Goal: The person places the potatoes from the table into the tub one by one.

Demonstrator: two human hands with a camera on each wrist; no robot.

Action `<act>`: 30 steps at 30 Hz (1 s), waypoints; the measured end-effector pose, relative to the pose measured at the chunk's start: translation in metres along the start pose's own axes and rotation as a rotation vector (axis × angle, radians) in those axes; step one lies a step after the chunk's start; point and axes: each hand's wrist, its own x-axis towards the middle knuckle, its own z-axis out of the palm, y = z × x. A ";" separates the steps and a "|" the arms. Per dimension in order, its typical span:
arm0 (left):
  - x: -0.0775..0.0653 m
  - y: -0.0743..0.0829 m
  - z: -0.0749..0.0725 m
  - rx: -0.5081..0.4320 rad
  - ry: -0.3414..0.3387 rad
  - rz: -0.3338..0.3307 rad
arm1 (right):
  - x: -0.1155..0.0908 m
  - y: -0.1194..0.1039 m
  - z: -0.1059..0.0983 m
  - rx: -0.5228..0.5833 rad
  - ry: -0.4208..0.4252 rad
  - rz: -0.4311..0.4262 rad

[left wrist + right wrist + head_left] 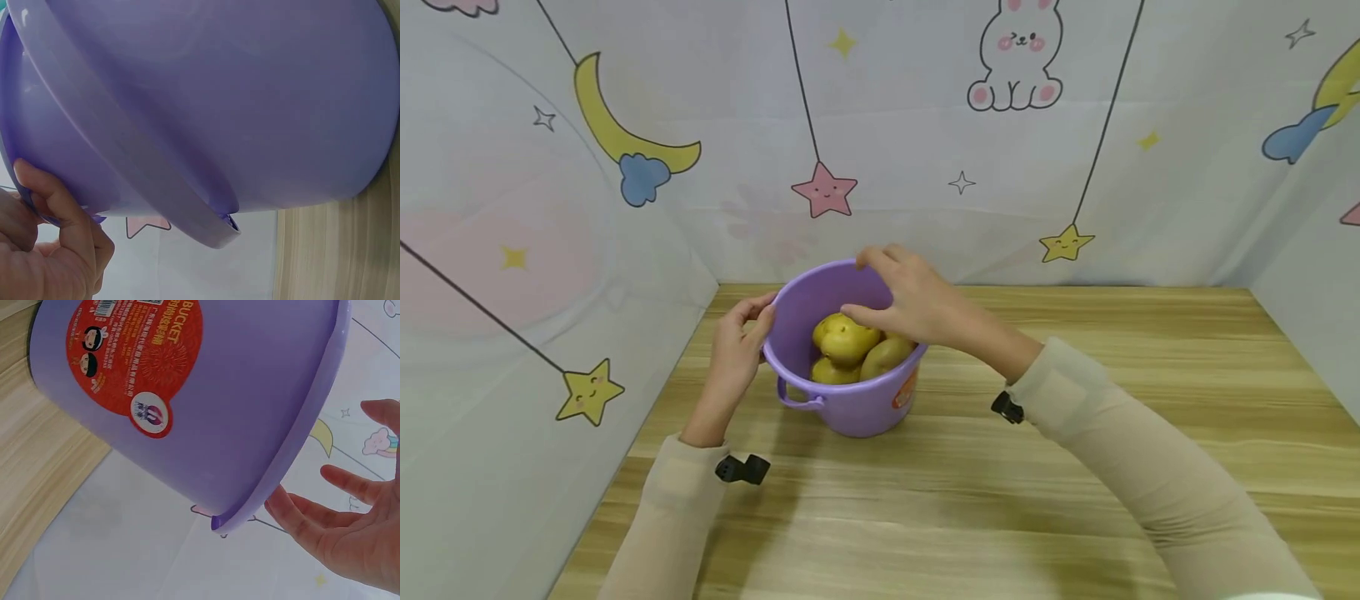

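Note:
A purple bucket (857, 412) stands upright on the wooden table, with several yellow-brown potatoes (848, 342) inside it. My left hand (737, 342) grips the bucket's left rim; in the left wrist view the fingers (65, 212) bend over the edge. Over the far right part of the rim is my right hand (917, 304), its fingers spread and nothing held. The right wrist view shows this hand (350, 531) with one fingertip at or very near the rim; whether it touches is unclear. Part of the potatoes lies hidden behind the right hand and the bucket wall.
The bucket's handle (144, 150) hangs down along its outer side. A red label (137, 356) is stuck on the other side. The wood-grain table (1075, 467) meets a printed white cloth (910, 200) behind, with more cloth at both sides.

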 end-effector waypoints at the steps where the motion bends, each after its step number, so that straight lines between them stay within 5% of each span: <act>1: 0.000 0.000 0.000 0.001 0.002 0.002 | -0.001 0.002 0.000 0.003 0.002 0.000; 23: 0.002 -0.001 -0.002 0.048 0.005 -0.006 | -0.043 0.038 0.002 0.192 0.277 -0.078; 30: -0.001 -0.006 -0.007 0.044 0.013 0.014 | -0.063 0.050 0.003 0.208 0.288 -0.019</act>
